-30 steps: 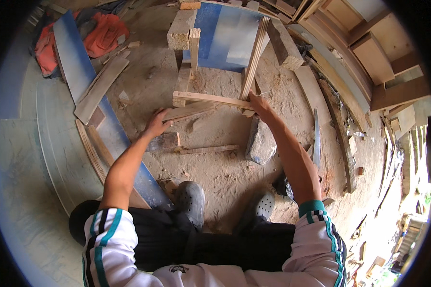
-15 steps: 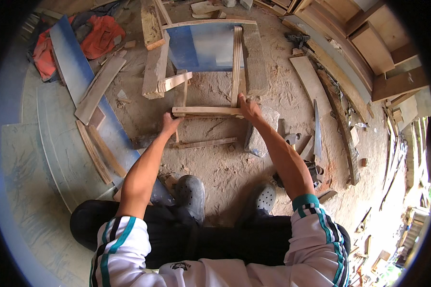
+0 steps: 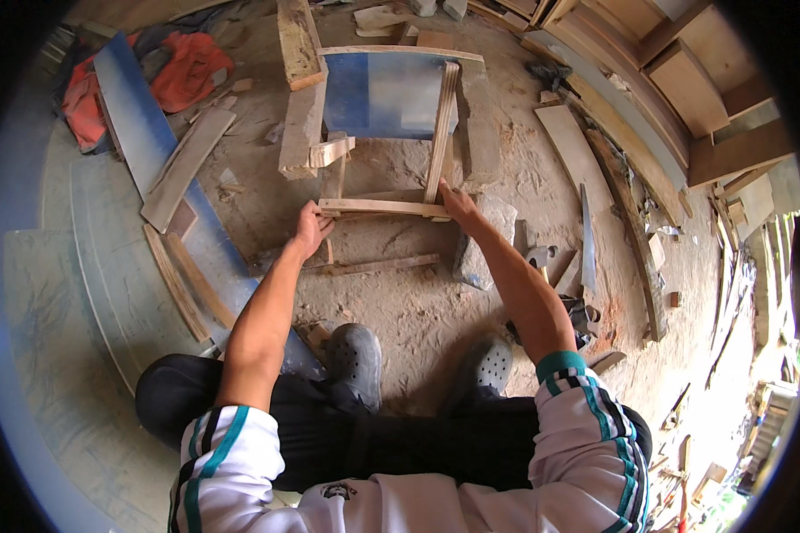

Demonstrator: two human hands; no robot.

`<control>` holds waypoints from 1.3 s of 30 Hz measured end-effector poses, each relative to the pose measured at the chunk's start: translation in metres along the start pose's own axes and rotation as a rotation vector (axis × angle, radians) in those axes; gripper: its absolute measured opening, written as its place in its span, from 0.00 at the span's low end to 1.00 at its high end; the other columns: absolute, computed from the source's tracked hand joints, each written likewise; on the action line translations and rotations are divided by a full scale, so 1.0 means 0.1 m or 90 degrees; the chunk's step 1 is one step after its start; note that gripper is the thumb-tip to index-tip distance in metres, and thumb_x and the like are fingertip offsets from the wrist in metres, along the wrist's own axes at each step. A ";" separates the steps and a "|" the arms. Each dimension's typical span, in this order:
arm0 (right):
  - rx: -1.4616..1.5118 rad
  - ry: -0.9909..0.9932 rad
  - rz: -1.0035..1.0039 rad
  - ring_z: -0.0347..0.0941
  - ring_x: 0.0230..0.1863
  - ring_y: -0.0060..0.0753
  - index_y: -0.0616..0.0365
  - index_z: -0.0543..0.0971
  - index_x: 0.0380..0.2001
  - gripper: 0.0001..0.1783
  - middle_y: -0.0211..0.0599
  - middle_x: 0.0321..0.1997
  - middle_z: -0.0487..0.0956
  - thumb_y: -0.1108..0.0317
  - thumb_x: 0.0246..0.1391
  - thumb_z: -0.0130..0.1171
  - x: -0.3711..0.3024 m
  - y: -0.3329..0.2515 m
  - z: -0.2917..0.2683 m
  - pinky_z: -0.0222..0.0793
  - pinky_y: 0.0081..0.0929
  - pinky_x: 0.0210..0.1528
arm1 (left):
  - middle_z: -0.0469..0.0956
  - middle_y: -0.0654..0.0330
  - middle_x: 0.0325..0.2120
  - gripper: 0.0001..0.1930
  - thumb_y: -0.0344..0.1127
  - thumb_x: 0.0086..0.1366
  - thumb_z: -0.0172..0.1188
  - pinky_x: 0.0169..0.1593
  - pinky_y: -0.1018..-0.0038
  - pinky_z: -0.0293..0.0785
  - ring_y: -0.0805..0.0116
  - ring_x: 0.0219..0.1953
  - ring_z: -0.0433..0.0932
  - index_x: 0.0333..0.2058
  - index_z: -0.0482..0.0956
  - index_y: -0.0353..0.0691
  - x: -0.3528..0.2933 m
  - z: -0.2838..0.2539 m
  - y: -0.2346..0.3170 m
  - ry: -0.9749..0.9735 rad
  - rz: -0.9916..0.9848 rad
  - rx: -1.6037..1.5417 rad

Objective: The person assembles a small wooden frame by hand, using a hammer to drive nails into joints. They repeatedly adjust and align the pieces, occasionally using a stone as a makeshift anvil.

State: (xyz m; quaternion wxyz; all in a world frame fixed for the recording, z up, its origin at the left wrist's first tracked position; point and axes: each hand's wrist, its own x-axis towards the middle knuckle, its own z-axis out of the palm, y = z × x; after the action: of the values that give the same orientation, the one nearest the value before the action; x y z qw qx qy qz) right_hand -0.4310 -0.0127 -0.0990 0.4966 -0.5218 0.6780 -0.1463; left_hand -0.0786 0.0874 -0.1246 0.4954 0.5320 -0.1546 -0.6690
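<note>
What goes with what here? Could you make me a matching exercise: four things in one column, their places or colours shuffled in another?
Column one
1. Left hand
2. Right hand
3. Left shoe
4. Crumpled cloth

Column two
A. Orange-red, at the picture's upper left
B. At the right end of the near wooden strip
C. Grey, dotted with holes
D. At that strip's left end

Pairs: 1-D; 2-B; 3-C; 4-A

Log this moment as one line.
left hand: at left end of pale wooden slatted frame | right hand: gripping its near right corner | nearby: rough grey stone block
</note>
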 end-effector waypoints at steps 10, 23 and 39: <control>0.318 -0.018 0.007 0.61 0.65 0.48 0.66 0.64 0.62 0.46 0.52 0.64 0.65 0.37 0.55 0.54 -0.26 -0.14 0.22 0.56 0.39 0.63 | 0.50 0.54 0.68 0.50 0.70 0.60 0.50 0.68 0.60 0.52 0.55 0.68 0.52 0.69 0.45 0.44 -0.22 0.39 0.30 0.139 -0.015 0.194; 0.217 -0.014 0.084 0.60 0.66 0.53 0.73 0.63 0.61 0.50 0.60 0.64 0.65 0.34 0.56 0.49 -0.13 -0.17 0.07 0.56 0.40 0.64 | 0.55 0.55 0.65 0.44 0.65 0.61 0.52 0.66 0.61 0.56 0.57 0.66 0.54 0.67 0.53 0.42 -0.16 0.52 0.26 0.152 -0.045 0.221; 0.208 0.027 0.170 0.55 0.69 0.56 0.70 0.63 0.62 0.50 0.60 0.67 0.60 0.32 0.55 0.49 -0.29 -0.26 0.14 0.55 0.46 0.65 | 0.60 0.54 0.63 0.43 0.66 0.60 0.51 0.62 0.58 0.62 0.57 0.62 0.62 0.64 0.60 0.41 -0.05 0.35 0.30 0.121 -0.072 0.311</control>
State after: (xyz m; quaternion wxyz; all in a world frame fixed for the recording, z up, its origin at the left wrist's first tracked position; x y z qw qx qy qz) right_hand -0.4064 0.0060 -0.0715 0.5750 -0.3367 0.7188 -0.1984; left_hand -0.0944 0.0667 -0.0858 0.3268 0.7039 -0.2344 -0.5855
